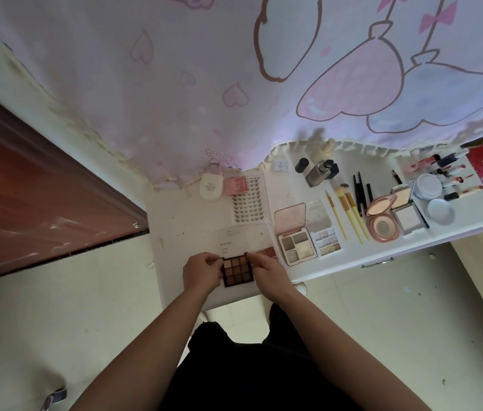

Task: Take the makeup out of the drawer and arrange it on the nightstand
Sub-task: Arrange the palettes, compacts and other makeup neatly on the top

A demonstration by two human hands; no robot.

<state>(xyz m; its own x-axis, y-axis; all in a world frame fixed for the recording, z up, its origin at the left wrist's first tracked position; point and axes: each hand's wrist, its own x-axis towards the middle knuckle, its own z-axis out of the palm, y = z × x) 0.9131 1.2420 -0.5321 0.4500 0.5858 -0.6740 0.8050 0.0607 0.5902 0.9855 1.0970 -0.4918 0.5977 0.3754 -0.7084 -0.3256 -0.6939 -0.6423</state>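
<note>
Brown pans in a black frame are marking out the eyeshadow palette (237, 269), which is sitting at the near edge of the white tabletop (180, 232), toward its 7 o'clock corner. Both bare forearms are reaching up from 6 o'clock and converging on it. The left hand (201, 272) is curling its fingers against the palette's left side, fingertips pinching at the far-left corner; the right hand (267, 272) is mirroring it, fingers bent and pinching the far-right corner, wrist angling in from 5 o'clock. A pale translucent lid (240, 237) is lying flat at 12 o'clock from the palette, touching its far edge; whether it is hinged to it cannot be told. A reddish blush pan (267, 251) is showing just beyond the right hand's knuckles. At 2 o'clock, an open pink quad palette (295, 247) and a small glitter palette (326, 240) are lying side by side, with yellow-handled brushes (350, 215), a round pink compact (382, 223) and a row of lipsticks (453, 173) spreading farther toward 2 o'clock. A lash card (249, 203) is lying at 12 o'clock, under the hem of a pink cartoon-print cloth (204, 69).
</note>
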